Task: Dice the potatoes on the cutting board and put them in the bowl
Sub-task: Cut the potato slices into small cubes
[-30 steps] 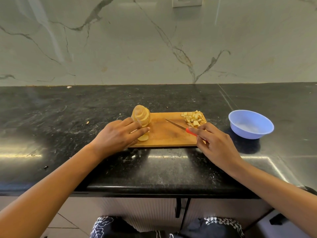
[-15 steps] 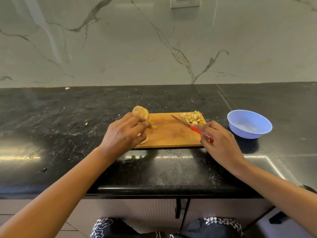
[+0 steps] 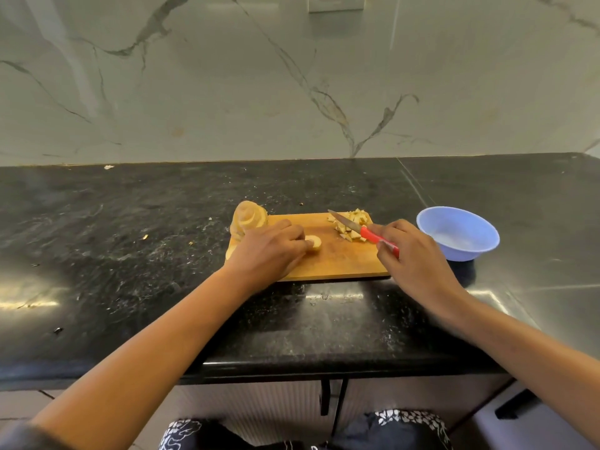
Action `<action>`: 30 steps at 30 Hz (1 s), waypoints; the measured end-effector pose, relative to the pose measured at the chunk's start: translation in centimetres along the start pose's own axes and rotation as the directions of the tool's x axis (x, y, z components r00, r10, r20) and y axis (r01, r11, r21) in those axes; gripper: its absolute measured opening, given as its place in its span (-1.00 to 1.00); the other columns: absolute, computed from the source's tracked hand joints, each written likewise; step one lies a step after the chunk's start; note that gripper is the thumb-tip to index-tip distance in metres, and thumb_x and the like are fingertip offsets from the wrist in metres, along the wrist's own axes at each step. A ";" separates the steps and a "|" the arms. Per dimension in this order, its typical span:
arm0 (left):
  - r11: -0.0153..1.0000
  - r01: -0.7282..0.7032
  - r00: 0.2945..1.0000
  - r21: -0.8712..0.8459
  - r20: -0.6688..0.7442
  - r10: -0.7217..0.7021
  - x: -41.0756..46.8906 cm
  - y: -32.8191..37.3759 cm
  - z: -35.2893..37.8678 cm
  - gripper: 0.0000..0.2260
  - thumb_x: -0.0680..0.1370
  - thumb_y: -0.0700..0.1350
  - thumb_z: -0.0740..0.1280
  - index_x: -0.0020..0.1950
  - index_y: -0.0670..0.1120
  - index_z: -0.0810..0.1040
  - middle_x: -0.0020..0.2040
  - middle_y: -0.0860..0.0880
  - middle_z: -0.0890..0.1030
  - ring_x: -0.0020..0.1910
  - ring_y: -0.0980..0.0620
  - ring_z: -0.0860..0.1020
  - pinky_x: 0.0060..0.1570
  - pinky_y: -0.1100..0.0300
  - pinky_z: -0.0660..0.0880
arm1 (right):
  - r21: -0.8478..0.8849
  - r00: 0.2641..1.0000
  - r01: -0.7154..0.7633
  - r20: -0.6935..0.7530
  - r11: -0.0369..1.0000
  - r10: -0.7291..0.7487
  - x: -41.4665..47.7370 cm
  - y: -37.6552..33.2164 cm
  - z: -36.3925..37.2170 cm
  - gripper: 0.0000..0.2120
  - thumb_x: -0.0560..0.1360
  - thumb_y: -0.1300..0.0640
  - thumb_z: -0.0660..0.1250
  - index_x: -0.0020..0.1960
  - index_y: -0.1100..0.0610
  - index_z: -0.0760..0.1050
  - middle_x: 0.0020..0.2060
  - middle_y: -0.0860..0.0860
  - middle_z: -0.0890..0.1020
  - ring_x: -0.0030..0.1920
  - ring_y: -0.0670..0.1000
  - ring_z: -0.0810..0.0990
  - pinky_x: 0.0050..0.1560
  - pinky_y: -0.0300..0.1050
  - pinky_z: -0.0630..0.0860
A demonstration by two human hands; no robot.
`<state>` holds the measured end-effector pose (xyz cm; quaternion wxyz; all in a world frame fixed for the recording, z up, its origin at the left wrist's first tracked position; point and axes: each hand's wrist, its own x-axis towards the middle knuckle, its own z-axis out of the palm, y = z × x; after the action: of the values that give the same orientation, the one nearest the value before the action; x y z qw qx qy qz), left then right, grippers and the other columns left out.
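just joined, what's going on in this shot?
A person is dicing potatoes on a wooden cutting board. The left hand pinches a few potato slices mid-board. The right hand grips a red-handled knife, its blade across the diced pile at the board's far right corner. A fanned stack of slices waits at the far left corner. The blue bowl to the right shows no potato yet.
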<state>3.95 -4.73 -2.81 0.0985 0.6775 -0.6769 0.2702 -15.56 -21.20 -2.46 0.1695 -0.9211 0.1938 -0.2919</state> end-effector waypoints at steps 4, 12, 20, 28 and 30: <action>0.999 0.030 1.000 -0.023 -0.008 -0.030 0.3 0.0 0.0 -0.80 0.52 -0.01 0.29 -0.02 -0.02 0.69 -0.18 0.01 0.62 -0.23 0.00 0.55 -0.51 0.14 0.47 | -0.012 0.999 0.028 0.032 1.000 -0.028 -0.2 -0.4 0.0 -0.66 0.56 0.21 0.24 0.32 0.06 0.48 -0.07 -0.12 0.45 -0.18 -0.19 0.44 -0.27 -0.42 0.32; 0.988 0.139 0.989 -0.062 0.055 -0.136 0.4 0.9 0.2 -0.72 0.56 0.06 0.20 -0.04 -0.01 0.67 -0.11 0.04 0.66 -0.18 0.02 0.61 -0.46 0.21 0.45 | -0.037 0.994 0.063 0.097 0.997 -0.059 -0.4 -1.5 -0.1 -0.63 0.58 0.21 0.20 0.37 0.04 0.43 0.00 -0.05 0.50 -0.18 -0.14 0.44 -0.29 -0.38 0.30; 0.985 0.164 0.929 -0.055 0.344 -0.135 -0.1 1.3 -0.9 -0.52 0.64 0.17 -0.04 0.48 -0.01 0.30 0.46 0.01 0.34 0.42 0.06 0.34 0.36 0.18 0.26 | -0.109 0.980 0.131 0.167 0.985 -0.112 -0.7 -2.4 -0.5 -0.62 0.58 0.21 0.19 0.39 0.06 0.41 0.00 -0.03 0.48 -0.21 -0.07 0.46 -0.24 -0.22 0.34; 0.984 0.145 0.919 -0.103 0.382 -0.095 -0.3 1.1 -0.8 -0.26 0.47 0.28 -0.29 0.52 -0.02 0.20 0.50 -0.01 0.26 0.46 0.06 0.26 0.40 0.24 0.11 | -0.102 0.971 0.151 0.200 0.983 -0.129 -0.6 -2.6 -0.6 -0.61 0.57 0.21 0.20 0.39 0.07 0.41 0.06 -0.04 0.52 -0.12 -0.09 0.50 -0.14 -0.25 0.39; 0.984 0.136 0.916 -0.119 0.393 -0.079 -0.3 1.1 -0.7 -0.26 0.46 0.28 -0.30 0.53 -0.02 0.18 0.50 0.01 0.25 0.46 0.07 0.25 0.38 0.29 0.07 | -0.105 0.971 0.153 0.202 0.983 -0.130 -0.5 -2.7 -0.7 -0.61 0.57 0.21 0.20 0.39 0.06 0.40 0.07 -0.04 0.52 -0.10 -0.11 0.49 -0.12 -0.27 0.38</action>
<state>2.73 -4.19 -2.59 0.0264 0.7447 -0.6625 0.0761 -15.70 -18.78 -1.03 0.1107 -0.9653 0.1272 -0.1996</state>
